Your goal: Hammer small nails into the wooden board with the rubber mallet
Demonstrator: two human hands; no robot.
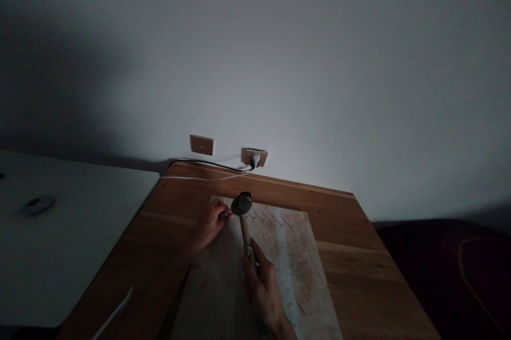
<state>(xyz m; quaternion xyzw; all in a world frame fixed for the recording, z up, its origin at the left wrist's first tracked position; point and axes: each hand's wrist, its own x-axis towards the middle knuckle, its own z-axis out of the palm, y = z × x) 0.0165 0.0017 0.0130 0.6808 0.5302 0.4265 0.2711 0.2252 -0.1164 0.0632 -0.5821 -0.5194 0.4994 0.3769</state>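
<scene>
A pale, scuffed board (297, 265) lies flat on the wooden bench (351, 271), its far edge parallel to the bench's rear. A row of thin nails (262, 217) stands along that far side, tilted, each looking set into the board; how deep cannot be told.

The person's right hand (265, 287) has its fingers clamped around the handle of a hammer (245, 228), whose dark head is raised over the board at the left end of the row. The left hand (212, 220) is at the board's far left corner, its fingers drawn together at the tips, just beside the hammer head; whether they pinch anything is too small to tell.

On the wall (319, 90) behind, a socket plate (262, 157) holds a white plug (256, 158), with a dark one partly seen below it. White and black cables (211, 164) run from there leftward along the bench's rear edge. A second plate (202, 144) is fixed farther left. A slim white strip (114, 314) lies near the bench's left side, and a blurred dark object (38, 205) rests on the white table (99, 223) alongside.
</scene>
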